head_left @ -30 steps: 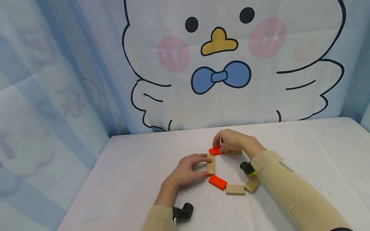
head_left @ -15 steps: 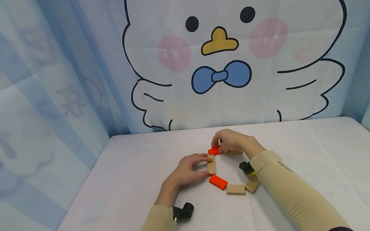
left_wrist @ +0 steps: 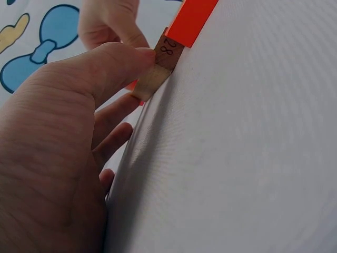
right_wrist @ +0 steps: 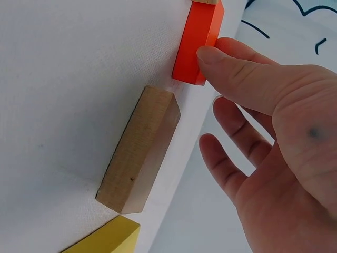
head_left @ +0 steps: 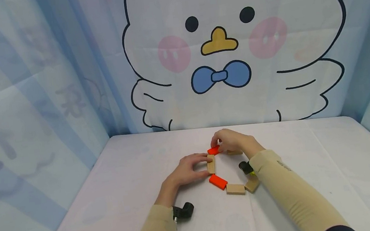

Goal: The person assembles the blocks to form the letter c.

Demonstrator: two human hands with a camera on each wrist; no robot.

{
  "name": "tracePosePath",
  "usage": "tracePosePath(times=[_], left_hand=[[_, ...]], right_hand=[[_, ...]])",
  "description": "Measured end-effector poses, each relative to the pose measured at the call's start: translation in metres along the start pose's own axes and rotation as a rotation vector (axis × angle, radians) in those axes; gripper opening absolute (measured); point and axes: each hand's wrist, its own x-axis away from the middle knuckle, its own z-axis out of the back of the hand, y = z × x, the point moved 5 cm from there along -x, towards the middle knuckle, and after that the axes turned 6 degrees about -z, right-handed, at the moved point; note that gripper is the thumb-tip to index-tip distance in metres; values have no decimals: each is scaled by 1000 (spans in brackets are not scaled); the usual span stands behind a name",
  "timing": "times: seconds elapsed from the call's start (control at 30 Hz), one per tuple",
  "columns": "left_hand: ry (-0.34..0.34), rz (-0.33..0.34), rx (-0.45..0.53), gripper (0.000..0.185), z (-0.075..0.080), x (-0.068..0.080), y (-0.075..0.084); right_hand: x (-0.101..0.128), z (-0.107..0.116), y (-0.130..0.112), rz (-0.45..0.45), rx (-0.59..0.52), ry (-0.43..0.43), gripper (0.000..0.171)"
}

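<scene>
— Head view first: what do we see on the white table (head_left: 127, 184)?

— We see a ring of small blocks lying flat near the middle. Our left hand (head_left: 185, 171) pinches a plain wooden block (head_left: 210, 164) on the ring's left side, thumb on the near edge and fingers over the far one. Our right hand (head_left: 231, 140) pinches an orange block (head_left: 214, 150) at the far end of the ring. A second orange block (head_left: 218, 182) lies just below the pinched wooden one, with two more wooden blocks (head_left: 235, 189) touching it toward the right forearm. A cartoon bird backdrop (head_left: 220, 49) hangs behind the table.

— And the left wrist view?

— We see the left thumb (left_wrist: 113, 63) pressed on the wooden block (left_wrist: 158, 71), which bears the number 28; the other fingers curl under it on the far side. An orange block (left_wrist: 192, 21) touches its end. The right hand (left_wrist: 108, 23) shows beyond.

— The right wrist view?

— Our right thumb (right_wrist: 231, 63) presses the side of the orange block (right_wrist: 197, 45), which lies flat on the table. The other fingers are spread loosely behind it; whether they touch it, we cannot tell here. A wooden block (right_wrist: 139, 150) lies just beside the orange one, and a yellow block (right_wrist: 110, 240) sits at its other end.
</scene>
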Motion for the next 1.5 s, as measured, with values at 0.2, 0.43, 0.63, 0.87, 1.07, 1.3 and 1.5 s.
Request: tracePosePath(times=[0.2, 0.43, 0.63, 0.87, 1.07, 1.3, 1.5], left_hand=[[2, 10, 11, 45, 1, 0, 0], [1, 9, 16, 45, 0, 0, -2], [-4, 2, 4, 43, 0, 0, -2], [2, 6, -2, 42, 1, 0, -1], [0, 17, 7, 43, 0, 1, -2], [-1, 8, -2, 42, -1, 1, -2], [-2, 4, -3, 42, 0, 1, -2]], right_hand=[[-2, -1, -1, 13, 19, 9, 22], [-1, 0, 1, 33, 12, 6, 23], [6, 7, 5, 38, -23, 10, 25], [14, 14, 15, 7, -15, 18, 25], [19, 17, 26, -20, -28, 12, 25], [24, 19, 38, -41, -15, 10, 27], [29, 19, 47, -48, -22, 3, 24]])
